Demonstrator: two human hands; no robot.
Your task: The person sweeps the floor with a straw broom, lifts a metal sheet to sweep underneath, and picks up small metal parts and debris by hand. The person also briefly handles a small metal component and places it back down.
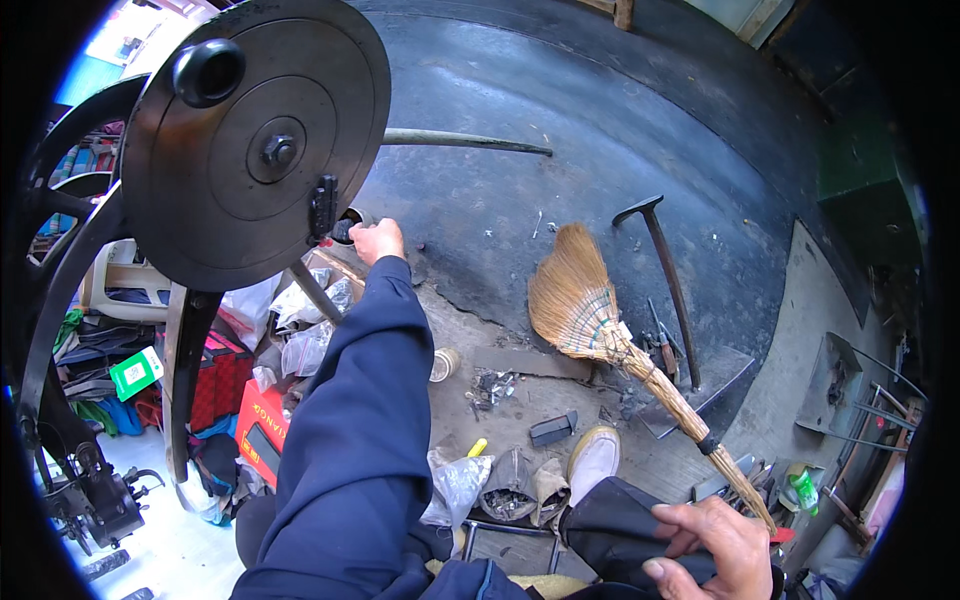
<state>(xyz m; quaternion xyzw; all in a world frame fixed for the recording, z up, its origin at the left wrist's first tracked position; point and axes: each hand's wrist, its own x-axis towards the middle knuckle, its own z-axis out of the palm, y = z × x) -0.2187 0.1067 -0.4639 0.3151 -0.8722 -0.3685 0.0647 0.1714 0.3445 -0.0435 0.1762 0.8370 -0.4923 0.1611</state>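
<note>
Black wheel beside left hand

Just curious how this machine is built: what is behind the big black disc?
Behind the disc, curved black frame bars come out at its left, and a long stick shows past its right edge. Whatever lies directly behind its face is covered.
</note>
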